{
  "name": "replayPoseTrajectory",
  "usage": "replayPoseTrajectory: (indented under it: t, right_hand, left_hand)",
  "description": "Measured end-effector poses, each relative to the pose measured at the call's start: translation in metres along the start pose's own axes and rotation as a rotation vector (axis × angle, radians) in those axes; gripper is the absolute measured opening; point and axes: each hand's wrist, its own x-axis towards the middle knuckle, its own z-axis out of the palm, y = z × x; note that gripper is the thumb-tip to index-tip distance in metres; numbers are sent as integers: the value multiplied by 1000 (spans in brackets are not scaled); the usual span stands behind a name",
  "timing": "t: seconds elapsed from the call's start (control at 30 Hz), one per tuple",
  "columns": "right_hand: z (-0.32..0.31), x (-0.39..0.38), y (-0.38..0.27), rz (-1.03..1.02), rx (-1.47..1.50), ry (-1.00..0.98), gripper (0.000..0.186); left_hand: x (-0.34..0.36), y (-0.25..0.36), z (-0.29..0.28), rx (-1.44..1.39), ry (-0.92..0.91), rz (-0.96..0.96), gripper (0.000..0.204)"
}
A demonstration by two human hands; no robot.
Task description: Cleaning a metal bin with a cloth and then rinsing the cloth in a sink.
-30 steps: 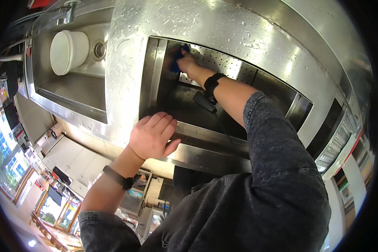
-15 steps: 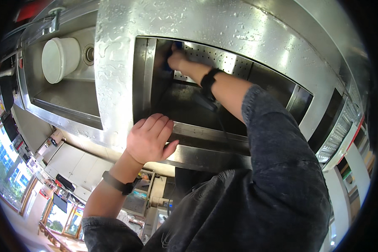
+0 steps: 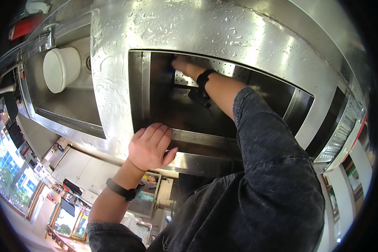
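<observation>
My right hand (image 3: 182, 64) reaches deep into a rectangular stainless steel well (image 3: 140, 90), up against its far left corner. Its fingers are curled and blurred, with a bit of blue showing beside them; what they grip is too smeared to name. Behind that hand runs a perforated metal panel (image 3: 227, 69) along the well's far wall. My left hand (image 3: 150, 147) lies over the near left rim, fingers flat on the metal and thumb stretched away, holding nothing. Below my right wrist, a dark object (image 3: 198, 98) with what looks like a thin cord shows inside the well.
Water drops cover the steel counter (image 3: 111, 84) around the well. To the left, a sink (image 3: 67, 107) holds a tipped white bucket (image 3: 59, 71) near its drain. A faucet (image 3: 50, 35) and hose stand at the sink's far left. A ridged metal tray (image 3: 344, 130) sits at the right.
My right hand has shifted a little right and farther along the well's far wall. My left hand stays on the rim. The whole view has tilted slightly.
</observation>
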Motion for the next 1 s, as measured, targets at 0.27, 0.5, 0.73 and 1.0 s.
replayPoseTrajectory:
  t: [0.27, 0.5, 0.73, 1.0]
  right_hand:
    - [46, -224, -151, -443, -90, -35, 56]
    - [34, -177, -157, -240, -43, -46, 51]
    - [47, -202, -155, -309, -12, -31, 47]
    - [60, -109, -134, 88, 84, -12, 30]
  left_hand:
    - [-40, -5, -7, 83, -26, -117, 36]
    - [-34, -2, -3, 69, -36, -106, 37]
    - [-37, -7, 0, 52, -31, -117, 37]
    - [-35, -6, 0, 35, -40, -123, 37]
